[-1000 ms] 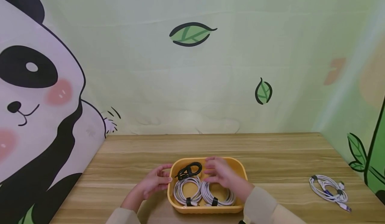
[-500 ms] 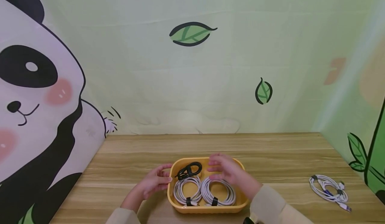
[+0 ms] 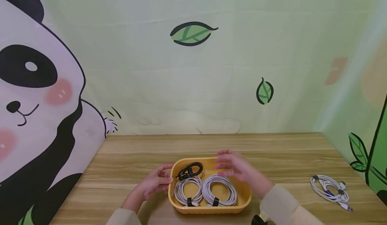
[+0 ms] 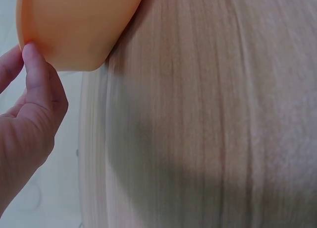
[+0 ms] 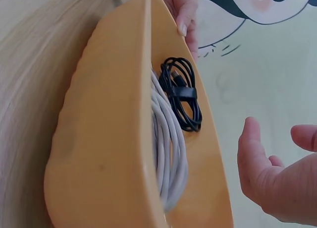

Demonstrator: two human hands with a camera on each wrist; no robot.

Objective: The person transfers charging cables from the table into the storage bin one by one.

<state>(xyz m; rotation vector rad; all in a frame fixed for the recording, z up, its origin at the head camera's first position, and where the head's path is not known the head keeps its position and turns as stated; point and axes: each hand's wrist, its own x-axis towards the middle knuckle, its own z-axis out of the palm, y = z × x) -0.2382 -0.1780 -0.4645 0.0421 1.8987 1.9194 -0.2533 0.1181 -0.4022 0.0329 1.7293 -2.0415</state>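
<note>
A yellow plastic bin (image 3: 210, 210) stands on the wooden table, holding a small black coiled cable (image 3: 189, 171) at its back left. In front lie two coiled white cables, a left coil (image 3: 179, 193) and a right coil (image 3: 232, 195), each bound with a black strap. My left hand (image 3: 155, 182) pinches the bin's left rim between thumb and fingers, as the left wrist view shows from below. Over the back right corner hovers my right hand (image 3: 237, 167), fingers loosely extended and holding nothing. In the right wrist view that right hand (image 5: 277, 176) is apart from the rim.
Another white cable bundle (image 3: 329, 189) with dark straps and a USB plug lies at the table's right. Behind the table (image 3: 136, 151) hangs a pale green backdrop (image 3: 145, 84) printed with a panda and leaves. A small dark object (image 3: 259, 220) shows below the right sleeve.
My right hand has moved up and rightward from inside the bin, uncovering the right white coil and the bin's right side. The left hand has kept its hold on the rim.
</note>
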